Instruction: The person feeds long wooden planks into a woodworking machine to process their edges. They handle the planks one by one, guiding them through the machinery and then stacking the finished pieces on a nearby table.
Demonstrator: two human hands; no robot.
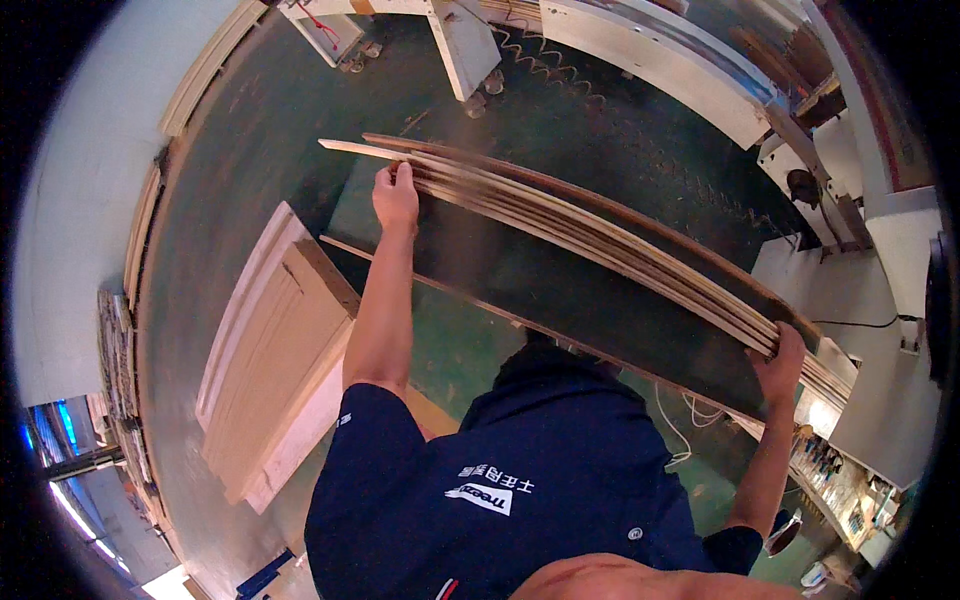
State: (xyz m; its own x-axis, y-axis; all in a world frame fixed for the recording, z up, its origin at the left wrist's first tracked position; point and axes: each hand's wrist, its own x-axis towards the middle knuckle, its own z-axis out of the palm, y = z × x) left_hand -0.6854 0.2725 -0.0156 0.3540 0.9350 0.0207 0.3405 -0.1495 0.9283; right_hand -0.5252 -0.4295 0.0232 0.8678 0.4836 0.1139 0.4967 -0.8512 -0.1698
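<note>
A bundle of long, thin wooden strips [585,240] runs slantwise in front of me, over a dark-topped bench [510,259] with brown edges. Near the bundle's far left end, my left hand [396,196] grips it with the thumb on top. One pale strip sticks out to the left past that hand. My right hand [781,364] is closed around the bundle towards its right end, fingers partly hidden. Whether the strips rest on the bench or are raised above it, I cannot tell.
To my left lies a stack of flat boards [255,375]. White furniture on casters [469,67] stands on the green floor ahead, near a coiled hose [555,67]. Pale wood strips [829,379] lie at the right, above a rack of small tools [832,476]. A cable [671,427] hangs beside the bench.
</note>
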